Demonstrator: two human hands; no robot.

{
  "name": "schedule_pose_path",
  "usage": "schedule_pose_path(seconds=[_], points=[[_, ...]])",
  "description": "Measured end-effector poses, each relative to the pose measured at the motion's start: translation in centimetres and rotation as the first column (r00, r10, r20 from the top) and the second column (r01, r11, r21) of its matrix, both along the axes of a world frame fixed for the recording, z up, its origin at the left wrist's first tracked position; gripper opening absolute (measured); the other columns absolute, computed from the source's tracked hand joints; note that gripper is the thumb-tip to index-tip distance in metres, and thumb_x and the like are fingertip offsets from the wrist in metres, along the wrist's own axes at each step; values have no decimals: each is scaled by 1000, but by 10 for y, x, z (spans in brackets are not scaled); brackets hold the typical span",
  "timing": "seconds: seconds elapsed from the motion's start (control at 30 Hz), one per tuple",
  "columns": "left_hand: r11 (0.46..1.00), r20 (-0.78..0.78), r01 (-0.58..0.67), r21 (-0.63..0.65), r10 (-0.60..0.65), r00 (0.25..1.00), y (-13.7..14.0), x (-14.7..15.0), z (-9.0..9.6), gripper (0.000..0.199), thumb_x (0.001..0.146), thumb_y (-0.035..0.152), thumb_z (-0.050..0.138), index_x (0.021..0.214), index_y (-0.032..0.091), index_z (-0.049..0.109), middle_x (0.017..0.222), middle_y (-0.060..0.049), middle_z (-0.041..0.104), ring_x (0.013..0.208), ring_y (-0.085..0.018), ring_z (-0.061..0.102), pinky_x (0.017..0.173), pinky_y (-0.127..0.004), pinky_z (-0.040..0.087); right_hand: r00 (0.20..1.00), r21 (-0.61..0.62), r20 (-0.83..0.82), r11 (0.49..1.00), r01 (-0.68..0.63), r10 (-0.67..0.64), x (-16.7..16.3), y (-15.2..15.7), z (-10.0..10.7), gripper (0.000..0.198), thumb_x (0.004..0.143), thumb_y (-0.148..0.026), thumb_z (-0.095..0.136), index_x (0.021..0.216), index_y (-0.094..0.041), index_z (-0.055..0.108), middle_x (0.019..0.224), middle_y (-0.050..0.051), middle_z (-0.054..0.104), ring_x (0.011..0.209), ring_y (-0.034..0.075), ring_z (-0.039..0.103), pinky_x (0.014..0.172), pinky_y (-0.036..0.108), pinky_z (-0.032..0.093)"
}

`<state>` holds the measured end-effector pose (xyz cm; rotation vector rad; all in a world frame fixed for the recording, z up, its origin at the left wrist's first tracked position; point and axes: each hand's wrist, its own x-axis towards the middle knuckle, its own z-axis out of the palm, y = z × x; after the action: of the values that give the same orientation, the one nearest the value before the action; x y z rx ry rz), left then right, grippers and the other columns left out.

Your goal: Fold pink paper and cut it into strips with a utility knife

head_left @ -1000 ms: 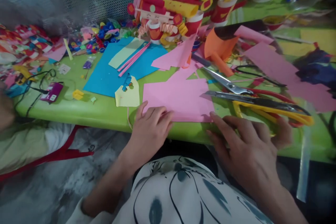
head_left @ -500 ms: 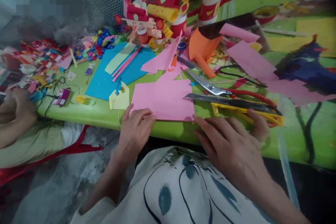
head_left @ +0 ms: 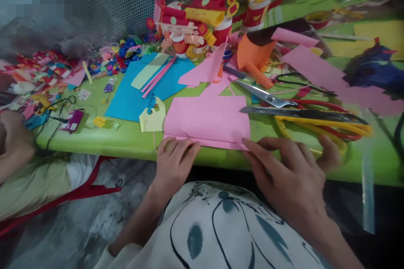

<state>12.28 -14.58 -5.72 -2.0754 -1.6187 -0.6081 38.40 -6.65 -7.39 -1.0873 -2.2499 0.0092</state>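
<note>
A pink sheet of paper point(head_left: 206, 117) lies at the table's front edge, with a narrow strip folded along its near side. My left hand point(head_left: 176, 155) has its bent fingers pinched on the left end of that fold. At the right end, the thumb and forefinger of my right hand point(head_left: 287, 172) pinch the near corner, while its other fingers are raised and curled. Just beyond my right hand lie a craft knife point(head_left: 303, 112) with its blade over the sheet's right edge, scissors with red handles point(head_left: 274, 98), and a yellow-handled tool point(head_left: 284, 128), partly covered by the knife.
Cut yellow paper point(head_left: 153, 117) and a blue sheet point(head_left: 126, 101) lie to the left. Paper figures on cups point(head_left: 179, 44), orange paper point(head_left: 254, 52) and pink offcuts point(head_left: 315, 65) stand or lie behind. Another person's hand point(head_left: 15, 138) is at the far left, near a purple box point(head_left: 73, 121).
The pink paper's near edge is now turned up into a narrow folded strip. My fingers have closed in on it at both ends. The craft knife and scissors have shifted right relative to the sheet.
</note>
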Motion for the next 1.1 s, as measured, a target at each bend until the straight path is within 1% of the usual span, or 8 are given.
schedule_pose_path(seconds=[0.07,0.17,0.37,0.53,0.67,0.9,1.0,1.1], points=[[1000,27,0,15,0,1000,-2,0,-3,16,103,14,70,112,23,78,104,-3,81,89,-16,74,109,-37,47,999,93,20,995,-32,31,-6,0,2,28,97,-22,73,123,-29,78,109,5,75,94,22,66,118,62,37],[999,96,-12,49,7,995,-2,2,-6,12,103,15,72,110,21,77,103,-4,81,89,-16,74,108,-38,49,997,130,58,989,-67,59,-11,3,5,27,96,-21,75,122,-27,78,108,5,75,91,20,67,122,61,34],[995,149,-58,76,46,988,-5,8,-12,20,101,12,72,117,21,75,110,-7,81,97,-18,75,108,-40,52,992,136,81,985,-105,95,-11,8,9,26,96,-20,74,122,-24,78,110,7,76,93,22,68,120,57,38],[995,158,-78,69,66,985,-7,9,-16,21,102,15,68,120,24,76,114,-8,81,102,-20,75,106,-40,55,990,100,59,986,-131,126,-12,13,9,24,99,-21,70,119,-29,80,109,4,78,91,21,68,117,55,39],[994,164,-89,63,78,983,-8,9,-19,24,101,15,67,121,25,77,115,-8,81,102,-20,75,107,-41,54,993,68,37,991,-114,112,-11,14,8,24,99,-23,70,118,-31,80,109,3,79,91,22,69,117,56,39],[994,186,-96,54,85,979,-9,11,-19,27,98,14,70,123,24,76,115,-7,82,103,-21,74,105,-40,54,987,126,66,980,-152,145,-12,18,8,19,96,-23,76,115,-25,79,106,6,79,90,23,69,115,57,41],[989,188,-119,86,102,977,-9,11,-21,25,98,16,72,120,25,77,113,-7,82,108,-23,75,111,-44,55,987,143,64,978,-154,146,-13,19,9,18,97,-22,76,114,-25,79,105,6,78,89,23,68,115,57,40],[992,199,-87,88,68,978,-8,10,-25,24,99,15,71,121,23,77,113,-9,81,113,-23,75,116,-46,56,987,140,65,978,-153,145,-14,20,9,18,97,-22,75,113,-26,79,105,5,78,89,22,68,116,56,40]])
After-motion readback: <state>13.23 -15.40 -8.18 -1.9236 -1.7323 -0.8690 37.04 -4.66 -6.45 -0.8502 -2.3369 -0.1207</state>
